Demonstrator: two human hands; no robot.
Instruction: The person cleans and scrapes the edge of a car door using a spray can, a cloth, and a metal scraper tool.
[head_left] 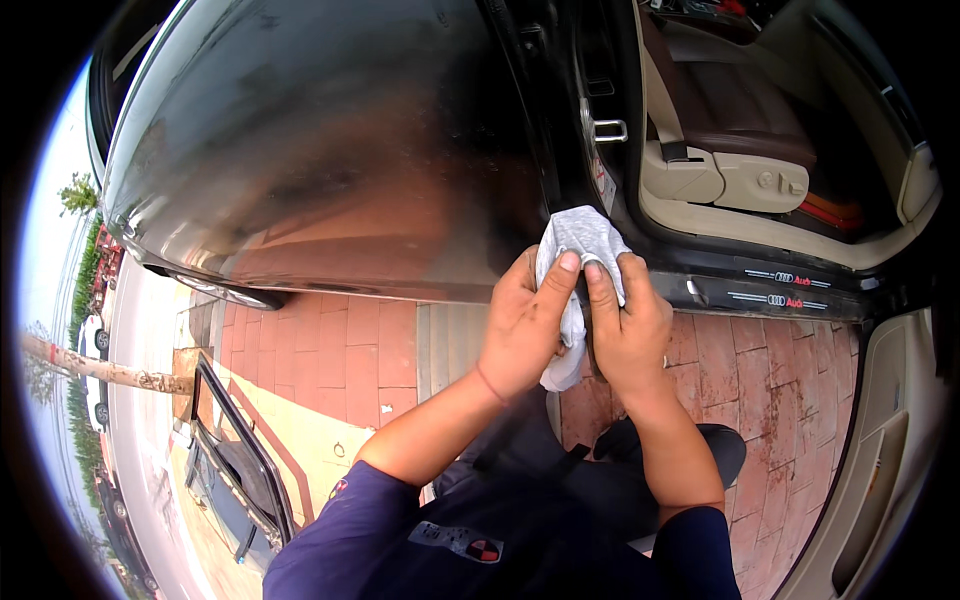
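A light grey cloth (582, 232) is pinched between my two hands in front of the car's door pillar. My left hand (527, 325) grips its left side, thumb pointing up along it. On the other side, my right hand (632, 325) holds the cloth with its thumb close beside the left one. A loose end of the cloth hangs down between my palms. Behind it are the dark car's black body panel (380, 130) on the left and the black door sill (740, 285) on the right. Whether the cloth touches the car, I cannot tell.
Inside the open doorway is a brown leather seat (735, 105) with beige trim. The open front door (880, 470) stands at the right edge. Red paving (330, 345) lies below the car. A detached door frame with glass (240, 465) rests on the ground at left, by a tree trunk (110, 367).
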